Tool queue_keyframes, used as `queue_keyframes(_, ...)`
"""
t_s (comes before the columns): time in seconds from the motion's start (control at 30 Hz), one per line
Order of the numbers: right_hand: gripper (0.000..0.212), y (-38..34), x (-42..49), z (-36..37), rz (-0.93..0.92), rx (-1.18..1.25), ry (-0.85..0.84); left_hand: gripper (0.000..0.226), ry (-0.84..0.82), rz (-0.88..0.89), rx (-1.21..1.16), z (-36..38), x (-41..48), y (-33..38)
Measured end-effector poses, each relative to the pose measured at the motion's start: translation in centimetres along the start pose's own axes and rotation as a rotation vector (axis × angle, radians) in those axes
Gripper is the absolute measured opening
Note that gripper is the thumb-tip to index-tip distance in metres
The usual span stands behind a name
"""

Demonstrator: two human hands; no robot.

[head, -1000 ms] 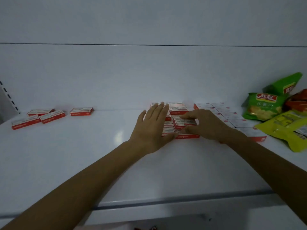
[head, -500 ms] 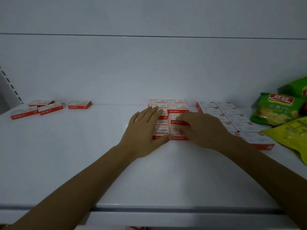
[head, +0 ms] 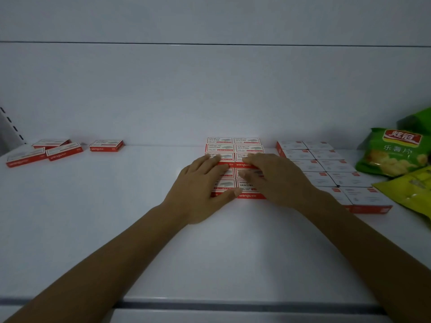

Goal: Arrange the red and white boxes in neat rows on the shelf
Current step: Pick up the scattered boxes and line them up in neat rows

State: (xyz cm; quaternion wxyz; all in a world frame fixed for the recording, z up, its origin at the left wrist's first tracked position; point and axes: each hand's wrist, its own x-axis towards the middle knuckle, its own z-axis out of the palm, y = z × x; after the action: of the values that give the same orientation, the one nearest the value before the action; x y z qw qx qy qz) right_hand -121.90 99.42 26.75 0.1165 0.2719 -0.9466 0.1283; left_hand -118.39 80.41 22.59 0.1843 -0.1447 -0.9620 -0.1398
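Observation:
A block of red and white boxes [head: 234, 146] lies in two tidy columns at the middle of the white shelf [head: 116, 206]. My left hand [head: 200, 190] rests flat on the left column, fingers straight, thumb along the front edge. My right hand [head: 277, 178] lies on the right column with fingers pressing the box tops. Several loose red and white boxes [head: 63, 151] sit scattered at the far left by the back wall, one [head: 106, 145] a little apart. Both hands hide the middle boxes.
A second block of paler white boxes [head: 331, 169] with red trim stands just right of my right hand. Green [head: 394, 152] and yellow [head: 412, 192] snack bags lie at the far right. The shelf's front lip [head: 233, 305] runs across the bottom.
The view has shifted so the boxes sit nearer the centre. Both hands drew slightly closer together on the middle block, whose boxes now lie squarer; the loose boxes at left have not moved.

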Motion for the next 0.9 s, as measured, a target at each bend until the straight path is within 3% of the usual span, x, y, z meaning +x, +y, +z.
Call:
queue_keyframes(0.6, 0.053, 0.2, 0.0, 0.1, 0.046, 0.154, -0.083, 0.086, -0.025, 0.022, -0.034, -0.1, 0.2, 0.0)
queue_keyframes(0.9, 0.064, -1.9, 0.3, -3.4, -0.054, -0.043, 0.092, 0.085, 0.065, 0.103, 0.216, -3.5, -0.1, -0.1)
